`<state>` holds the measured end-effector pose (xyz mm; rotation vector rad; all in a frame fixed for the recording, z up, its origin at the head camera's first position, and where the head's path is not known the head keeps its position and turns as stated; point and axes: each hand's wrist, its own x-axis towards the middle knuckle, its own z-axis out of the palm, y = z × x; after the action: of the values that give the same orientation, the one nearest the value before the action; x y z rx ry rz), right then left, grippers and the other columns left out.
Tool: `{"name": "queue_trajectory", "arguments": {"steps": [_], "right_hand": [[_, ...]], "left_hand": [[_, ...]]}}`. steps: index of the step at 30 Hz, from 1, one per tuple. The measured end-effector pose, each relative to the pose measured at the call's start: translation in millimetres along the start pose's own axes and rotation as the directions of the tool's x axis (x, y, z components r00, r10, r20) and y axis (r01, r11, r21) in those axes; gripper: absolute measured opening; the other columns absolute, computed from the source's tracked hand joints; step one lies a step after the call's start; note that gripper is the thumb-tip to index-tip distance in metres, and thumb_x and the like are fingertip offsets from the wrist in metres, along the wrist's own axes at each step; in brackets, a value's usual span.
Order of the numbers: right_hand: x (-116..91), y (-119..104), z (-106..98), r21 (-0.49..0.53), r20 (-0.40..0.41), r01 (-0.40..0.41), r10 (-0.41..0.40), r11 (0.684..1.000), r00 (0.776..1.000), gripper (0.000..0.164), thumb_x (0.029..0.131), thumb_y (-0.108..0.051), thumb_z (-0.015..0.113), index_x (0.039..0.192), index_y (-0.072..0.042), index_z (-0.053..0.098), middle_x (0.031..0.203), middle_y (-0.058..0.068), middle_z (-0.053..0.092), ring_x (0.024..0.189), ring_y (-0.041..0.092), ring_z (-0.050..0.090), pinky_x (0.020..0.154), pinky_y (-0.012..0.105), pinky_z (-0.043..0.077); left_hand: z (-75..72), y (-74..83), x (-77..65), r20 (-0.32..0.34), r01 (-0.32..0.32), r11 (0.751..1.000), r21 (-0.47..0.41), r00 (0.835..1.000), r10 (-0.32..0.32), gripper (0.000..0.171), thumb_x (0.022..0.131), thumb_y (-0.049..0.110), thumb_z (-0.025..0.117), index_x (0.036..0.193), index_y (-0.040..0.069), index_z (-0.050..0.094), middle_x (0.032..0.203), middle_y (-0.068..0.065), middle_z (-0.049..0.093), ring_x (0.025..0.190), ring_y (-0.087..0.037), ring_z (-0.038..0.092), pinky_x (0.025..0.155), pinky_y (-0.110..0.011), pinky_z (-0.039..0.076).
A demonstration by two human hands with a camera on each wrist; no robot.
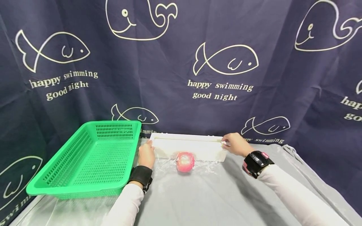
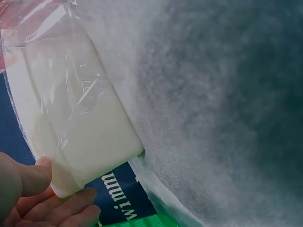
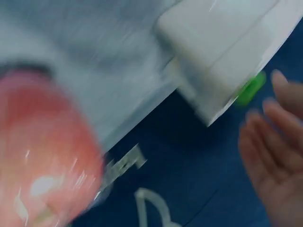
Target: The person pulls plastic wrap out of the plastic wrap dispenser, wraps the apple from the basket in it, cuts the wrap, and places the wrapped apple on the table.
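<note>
A long white cling film dispenser [image 1: 189,147] lies at the back of the table. Clear film [image 2: 78,90] stretches from it over a red apple [image 1: 185,164] just in front. My left hand [image 1: 146,155] grips the dispenser's left end, thumb on top and fingers beneath, as the left wrist view shows. At the other end is my right hand [image 1: 235,143], fingers loosely bent. In the right wrist view a small green piece [image 3: 251,89] sits on the dispenser's edge, with a gap between it and the fingertips.
A green perforated plastic basket [image 1: 79,188] stands to the left, close beside my left forearm. Grey cloth [image 1: 198,197] covers the table. Behind it hangs a dark blue curtain [image 1: 169,78] with fish drawings.
</note>
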<state>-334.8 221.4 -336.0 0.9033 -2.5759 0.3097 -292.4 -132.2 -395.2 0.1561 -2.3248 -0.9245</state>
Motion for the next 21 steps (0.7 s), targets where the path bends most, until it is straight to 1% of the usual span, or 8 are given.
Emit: {"name": "queue_trajectory", "arguments": {"steps": [2,5,8,11,13,16,18,21], "right_hand": [[-1.0,-18.5,4.9,-0.005,-0.051,-0.005,0.004,1.0,0.999,0.032,0.072,-0.012,0.08,0.098,0.003,0.069,0.093,0.015,0.073,0.088,0.03,0.068,0.083,0.043,0.054],[0.2,-54.0,12.6,0.042,-0.076,0.058,-0.054,0.997,0.996,0.059,0.066,-0.023,0.086,0.114,0.004,0.063,0.11,0.017,0.069,0.105,0.033,0.064,0.095,0.047,0.05],[3.3,-89.7,21.5,0.079,-0.021,0.148,-0.146,0.986,0.989,0.076,0.061,-0.03,0.089,0.123,0.0,0.057,0.121,0.015,0.064,0.115,0.03,0.059,0.1,0.044,0.048],[6.8,-115.5,34.4,0.084,0.054,0.195,-0.2,0.977,0.978,0.081,0.06,-0.031,0.09,0.127,-0.003,0.054,0.125,0.011,0.06,0.12,0.026,0.056,0.103,0.041,0.047],[8.9,-125.0,44.4,0.057,0.084,0.202,-0.207,0.978,0.975,0.083,0.059,-0.03,0.091,0.128,-0.004,0.052,0.127,0.01,0.058,0.121,0.026,0.054,0.104,0.04,0.047],[9.7,-130.6,57.6,0.043,0.103,0.166,-0.17,0.985,0.98,0.089,0.055,-0.03,0.093,0.129,-0.005,0.05,0.127,0.009,0.057,0.12,0.025,0.053,0.105,0.04,0.046],[9.5,-130.5,64.0,0.052,0.095,0.135,-0.14,0.989,0.986,0.092,0.052,-0.032,0.094,0.128,-0.005,0.05,0.126,0.008,0.056,0.119,0.024,0.054,0.104,0.04,0.046],[9.3,-128.4,69.0,0.101,0.081,0.101,-0.11,0.99,0.991,0.091,0.051,-0.031,0.095,0.126,-0.007,0.051,0.124,0.005,0.056,0.117,0.022,0.053,0.103,0.039,0.047]], "left_hand": [[0.8,-1.3,-1.7,0.001,-0.005,1.0,0.012,1.0,0.005,0.028,0.084,-0.003,0.063,0.111,-0.008,0.067,0.116,-0.022,0.067,0.099,-0.044,0.066,0.082,-0.052,0.053],[1.0,-2.2,-2.4,0.005,-0.011,1.0,0.022,1.0,0.011,0.028,0.084,-0.003,0.063,0.111,-0.008,0.067,0.116,-0.023,0.068,0.098,-0.045,0.066,0.082,-0.051,0.053],[0.7,-1.6,-1.5,0.014,-0.018,1.0,0.021,1.0,0.018,0.029,0.084,-0.003,0.062,0.112,-0.009,0.066,0.117,-0.024,0.067,0.1,-0.045,0.065,0.084,-0.051,0.053],[1.0,-0.7,-0.7,0.014,-0.045,0.998,0.036,0.999,0.044,0.028,0.084,-0.004,0.061,0.111,-0.011,0.065,0.117,-0.026,0.066,0.1,-0.046,0.065,0.084,-0.051,0.053],[1.7,-0.3,-0.8,0.0,-0.066,0.997,0.048,0.998,0.066,0.028,0.083,-0.005,0.061,0.11,-0.012,0.065,0.115,-0.028,0.066,0.098,-0.047,0.065,0.084,-0.051,0.053],[3.4,0.2,-1.3,-0.031,-0.089,0.995,0.045,0.995,0.09,0.026,0.081,-0.007,0.06,0.106,-0.014,0.065,0.111,-0.031,0.066,0.094,-0.049,0.065,0.081,-0.053,0.054],[4.7,1.2,-1.4,-0.041,-0.083,0.996,0.026,0.996,0.084,0.028,0.081,-0.007,0.058,0.107,-0.015,0.065,0.111,-0.032,0.066,0.094,-0.051,0.064,0.08,-0.054,0.053],[5.7,3.7,-0.7,-0.026,-0.061,0.998,0.005,0.998,0.061,0.031,0.082,-0.005,0.053,0.11,-0.015,0.064,0.114,-0.032,0.065,0.095,-0.051,0.063,0.08,-0.055,0.053]]}}
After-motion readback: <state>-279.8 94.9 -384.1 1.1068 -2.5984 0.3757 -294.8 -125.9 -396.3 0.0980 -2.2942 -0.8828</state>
